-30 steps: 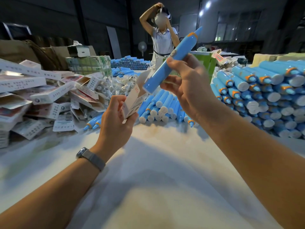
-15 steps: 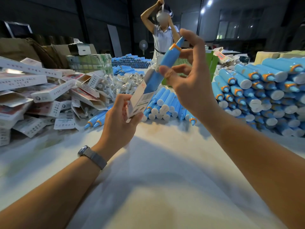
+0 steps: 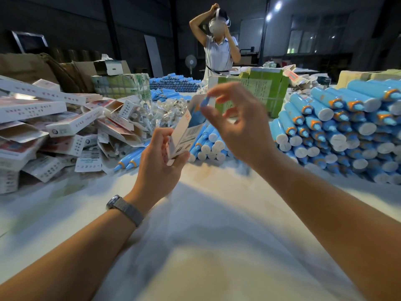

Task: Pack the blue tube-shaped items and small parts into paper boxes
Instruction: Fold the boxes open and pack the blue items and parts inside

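Left hand grips tilted paper box; blue tube sunk in box, tip protruding; right hand fingers spread at tip, contact unclear from blur. Tube stacks right, box pile left on table.
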A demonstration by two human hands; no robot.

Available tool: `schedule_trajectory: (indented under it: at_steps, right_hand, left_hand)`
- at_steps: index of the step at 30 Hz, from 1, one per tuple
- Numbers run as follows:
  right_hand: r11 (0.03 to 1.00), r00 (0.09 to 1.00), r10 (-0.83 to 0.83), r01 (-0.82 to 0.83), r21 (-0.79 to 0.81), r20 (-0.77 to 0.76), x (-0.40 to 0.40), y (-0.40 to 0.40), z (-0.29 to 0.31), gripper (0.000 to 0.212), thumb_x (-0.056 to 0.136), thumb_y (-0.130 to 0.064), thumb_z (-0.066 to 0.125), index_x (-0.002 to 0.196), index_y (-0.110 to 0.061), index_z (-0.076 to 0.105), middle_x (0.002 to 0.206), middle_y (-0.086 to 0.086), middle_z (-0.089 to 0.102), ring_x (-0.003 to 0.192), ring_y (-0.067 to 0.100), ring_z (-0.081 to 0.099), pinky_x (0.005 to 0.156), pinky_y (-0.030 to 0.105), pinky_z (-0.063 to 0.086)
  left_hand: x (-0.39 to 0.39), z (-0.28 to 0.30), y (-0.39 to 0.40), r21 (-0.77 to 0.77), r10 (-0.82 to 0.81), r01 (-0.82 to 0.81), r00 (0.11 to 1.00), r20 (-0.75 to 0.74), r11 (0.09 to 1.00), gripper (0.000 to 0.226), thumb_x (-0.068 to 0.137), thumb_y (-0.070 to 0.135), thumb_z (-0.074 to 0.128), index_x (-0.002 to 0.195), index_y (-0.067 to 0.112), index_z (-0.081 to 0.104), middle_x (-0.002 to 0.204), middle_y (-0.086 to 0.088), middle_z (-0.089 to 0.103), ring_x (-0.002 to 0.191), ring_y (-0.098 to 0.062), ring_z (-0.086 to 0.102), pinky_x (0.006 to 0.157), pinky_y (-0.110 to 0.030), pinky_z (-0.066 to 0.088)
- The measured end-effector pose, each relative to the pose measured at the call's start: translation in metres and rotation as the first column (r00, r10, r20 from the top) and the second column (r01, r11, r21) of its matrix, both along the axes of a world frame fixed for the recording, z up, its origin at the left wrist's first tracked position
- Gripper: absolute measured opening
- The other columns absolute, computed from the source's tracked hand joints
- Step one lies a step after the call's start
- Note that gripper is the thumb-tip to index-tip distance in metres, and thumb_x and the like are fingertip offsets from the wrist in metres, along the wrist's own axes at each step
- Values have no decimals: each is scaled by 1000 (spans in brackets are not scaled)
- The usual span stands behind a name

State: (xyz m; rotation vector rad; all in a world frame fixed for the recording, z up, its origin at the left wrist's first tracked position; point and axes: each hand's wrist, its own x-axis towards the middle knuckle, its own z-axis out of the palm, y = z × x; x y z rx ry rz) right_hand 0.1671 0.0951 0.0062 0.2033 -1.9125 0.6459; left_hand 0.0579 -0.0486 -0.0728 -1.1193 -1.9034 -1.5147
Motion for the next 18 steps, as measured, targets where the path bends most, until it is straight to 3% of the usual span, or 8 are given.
schedule_trajectory:
  at_steps: [2, 5, 8, 10, 12, 15, 18]
  right_hand:
    - [990, 995, -39, 26, 136, 95, -4, -1, -14, 20, 95, -21, 64, 107, -6, 70, 118, 7, 60, 105, 24, 59, 82, 45, 51]
    - [990, 989, -27, 6, 143, 147, -6, -3, -18, 21, 97, -19, 58, 111, -10, 71, 124, 6, 54, 108, 22, 57, 85, 39, 49]
    - [991, 989, 119, -113, -75, 88, -15, -9, -12, 15, 93, -21, 57, 104, -22, 68, 108, -4, 58, 88, 10, 61, 70, 27, 51]
    - [943, 984, 170, -145, -299, 57, -32, -11, -9, 12, 88, -24, 55, 93, -33, 61, 87, -7, 61, 72, 17, 61, 61, 30, 50]
    - [924, 984, 130, -74, -376, 125, -60, -5, -11, 10, 85, -23, 54, 87, -30, 61, 73, -4, 61, 66, 22, 59, 59, 33, 49]
    - [980, 870, -77, 155, -122, 487, -114, 5, -19, 16, 89, -18, 57, 102, -20, 66, 81, -4, 64, 85, 22, 63, 77, 35, 53]
    - [958, 670, -287, 212, 194, 685, -165, 9, -25, 33, 91, -18, 53, 122, -20, 61, 116, 4, 65, 113, 27, 56, 93, 36, 48]
  left_hand:
    - [0, -1, 0, 13, -3, 3, 1000, -6, 1000, 39, 79, 26, 70, 108, 29, 44, 103, 4, 64, 98, -17, 67, 78, -45, 59]
    - [-2, -2, -1, 34, 2, -2, 1000, -27, 999, 39, 80, 25, 68, 109, 29, 43, 100, 8, 62, 94, -19, 66, 75, -48, 58]
    - [-11, -4, -4, 91, 57, -52, 997, -56, 995, 36, 82, 22, 67, 106, 27, 40, 98, -3, 61, 85, -23, 62, 68, -39, 55]
    - [-19, -4, -6, 165, 99, -90, 994, -47, 982, 36, 83, 17, 66, 102, 29, 38, 93, -2, 56, 81, -22, 57, 65, -30, 51]
    - [-25, -3, -7, 212, 112, -101, 993, -43, 972, 37, 85, 11, 65, 100, 25, 34, 86, 6, 47, 76, -17, 52, 64, -29, 45]
    - [-30, -5, -8, 236, 165, -145, 984, -67, 961, 38, 84, 2, 66, 97, 18, 34, 80, 17, 37, 71, 4, 44, 65, -11, 34]
    - [-35, -10, -7, 253, 202, -179, 977, -71, 951, 43, 84, -4, 67, 101, 17, 34, 81, 19, 33, 74, 14, 43, 67, -3, 31]
